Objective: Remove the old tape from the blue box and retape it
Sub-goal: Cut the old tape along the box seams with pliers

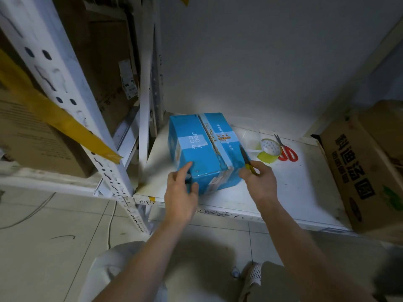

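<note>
A blue box [196,147] lies on the white shelf [292,192], with a strip of clear old tape [214,140] running along its top seam. My left hand [181,192] rests at the box's near left corner, index finger on top and thumb against the front face. My right hand [259,179] grips a utility knife [247,160] with a yellow handle; its dark blade points up along the box's right edge. A roll of yellowish tape [270,150] stands on the shelf right of the box.
Red-handled scissors [286,151] lie beside the tape roll. A brown cardboard carton [366,171] fills the shelf's right end. White perforated rack posts [72,101] and more cartons stand at left. Tiled floor and my knees are below.
</note>
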